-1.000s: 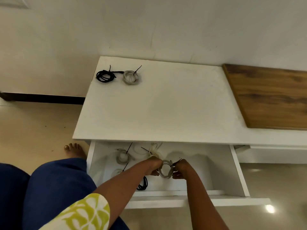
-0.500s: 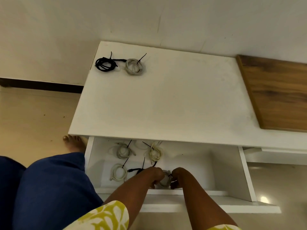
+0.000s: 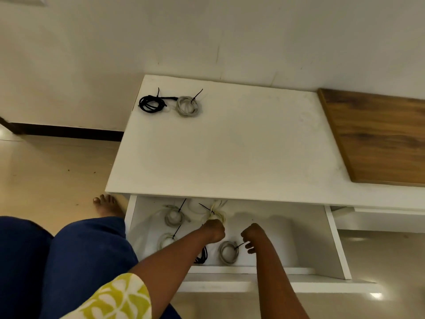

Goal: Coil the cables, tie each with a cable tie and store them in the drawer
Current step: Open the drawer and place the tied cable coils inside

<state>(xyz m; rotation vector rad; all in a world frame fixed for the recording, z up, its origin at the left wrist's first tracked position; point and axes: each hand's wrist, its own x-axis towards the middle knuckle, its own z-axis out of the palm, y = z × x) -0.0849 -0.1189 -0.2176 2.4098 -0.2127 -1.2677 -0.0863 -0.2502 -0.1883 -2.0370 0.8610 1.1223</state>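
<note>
The grey coil [image 3: 228, 252], tied with a black cable tie, now lies on the floor of the open drawer [image 3: 308, 247], near its front edge. Half a second ago both hands were closed on it at that spot; a second ago it was held higher, above the drawer floor. It has since been set down and let go.

The left hand [image 3: 215, 230] has lifted clear toward the middle of the drawer, fingers curled and holding nothing visible. The right hand [image 3: 252, 237] sits just right of the coil, fingers curled, fingertips close to the tie's free tail — whether they touch or pinch it cannot be told.

Around the coil: a black coil [image 3: 202, 256] just to its left, partly hidden by the left forearm; a pale coil [image 3: 167, 241] at the front left; another grey coil [image 3: 174, 217] at the back left; a cream coil [image 3: 217, 214] at the back edge, behind the left hand.

Judgement: this cable counts as stored. Two tied coils remain on the cabinet top [image 3: 230, 153] at its far left corner — a black one [image 3: 152, 104] and a grey one [image 3: 188, 106] — so the storing step is unfinished and the drawer is not yet closed.
</note>
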